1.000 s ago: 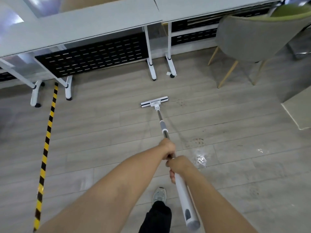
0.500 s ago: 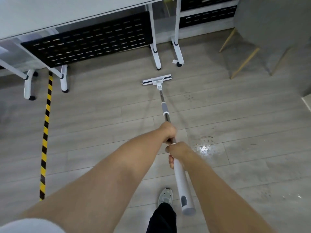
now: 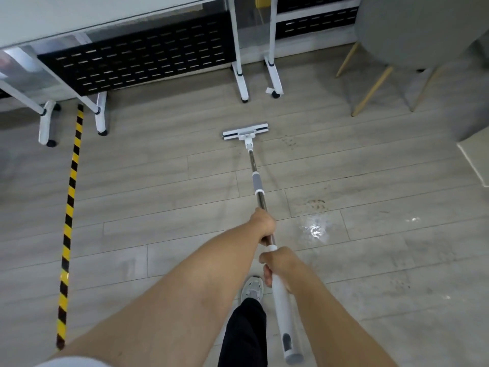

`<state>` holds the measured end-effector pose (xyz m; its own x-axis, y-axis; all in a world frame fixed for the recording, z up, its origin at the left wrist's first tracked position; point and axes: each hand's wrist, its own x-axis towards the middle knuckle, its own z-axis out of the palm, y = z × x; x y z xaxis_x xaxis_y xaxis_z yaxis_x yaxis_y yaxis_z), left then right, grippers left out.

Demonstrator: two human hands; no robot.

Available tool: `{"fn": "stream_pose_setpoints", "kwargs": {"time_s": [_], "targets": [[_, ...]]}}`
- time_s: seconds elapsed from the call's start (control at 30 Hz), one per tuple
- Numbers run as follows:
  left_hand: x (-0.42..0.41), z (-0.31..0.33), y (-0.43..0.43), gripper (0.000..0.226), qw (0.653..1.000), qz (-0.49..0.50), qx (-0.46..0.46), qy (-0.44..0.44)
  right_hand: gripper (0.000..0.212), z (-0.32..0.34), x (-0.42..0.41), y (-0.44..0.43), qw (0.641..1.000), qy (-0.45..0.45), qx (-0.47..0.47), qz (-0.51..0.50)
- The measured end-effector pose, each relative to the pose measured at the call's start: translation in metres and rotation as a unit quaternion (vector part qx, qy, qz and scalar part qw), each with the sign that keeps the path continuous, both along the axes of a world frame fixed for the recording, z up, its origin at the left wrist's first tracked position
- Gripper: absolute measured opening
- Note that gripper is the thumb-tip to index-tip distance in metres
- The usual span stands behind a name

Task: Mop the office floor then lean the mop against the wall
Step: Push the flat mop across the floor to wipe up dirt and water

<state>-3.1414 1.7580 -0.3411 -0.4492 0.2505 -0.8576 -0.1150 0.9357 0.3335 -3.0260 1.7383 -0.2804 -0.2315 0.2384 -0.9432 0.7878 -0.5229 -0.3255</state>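
Observation:
A flat mop stretches away from me, its white head (image 3: 245, 131) flat on the grey plank floor (image 3: 158, 213) just in front of the desk legs. Its metal pole with a grey collar (image 3: 256, 181) runs back to a thick white handle (image 3: 284, 313). My left hand (image 3: 263, 225) is closed around the metal pole. My right hand (image 3: 279, 263) grips the top of the white handle just behind it. A wet shiny patch (image 3: 315, 229) and dark footprint marks (image 3: 316, 203) lie on the floor right of the pole.
White desks on castor legs (image 3: 242, 83) with black perforated panels (image 3: 137, 59) line the far side. A grey chair with wooden legs (image 3: 370, 88) stands far right. Yellow-black tape (image 3: 69, 207) runs down the left floor. My shoe (image 3: 252, 287) is under the handle.
The mop head has slid a little to the right and back from the desk legs. Both hands keep their grip on the mop. My view has shifted slightly.

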Motion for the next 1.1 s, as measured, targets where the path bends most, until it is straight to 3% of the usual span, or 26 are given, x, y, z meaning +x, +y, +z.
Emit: {"fn": "stream_pose_setpoints", "kwargs": {"time_s": [0.27, 0.47, 0.6, 0.93, 1.1], "targets": [[0.160, 0.026, -0.094, 0.023, 1.000, -0.007, 0.003, -0.023, 0.023, 0.021, 0.165, -0.087, 0.999, 0.027, 0.014, 0.017], [0.323, 0.034, -0.182, 0.028, 0.996, 0.045, 0.061, -0.055, 0.026, 0.031, 0.327, -0.158, 0.999, 0.021, 0.011, 0.023], [0.385, 0.049, -0.210, 0.021, 0.990, 0.089, 0.086, -0.064, 0.026, 0.056, 0.386, -0.182, 0.999, 0.018, 0.006, 0.035], [0.380, 0.060, -0.220, 0.016, 0.988, 0.116, 0.084, -0.051, 0.027, 0.075, 0.373, -0.196, 1.000, 0.015, -0.016, -0.009], [0.328, 0.046, -0.201, 0.027, 0.988, 0.117, 0.099, -0.032, 0.014, 0.066, 0.318, -0.181, 1.000, 0.008, -0.018, -0.015]]}}
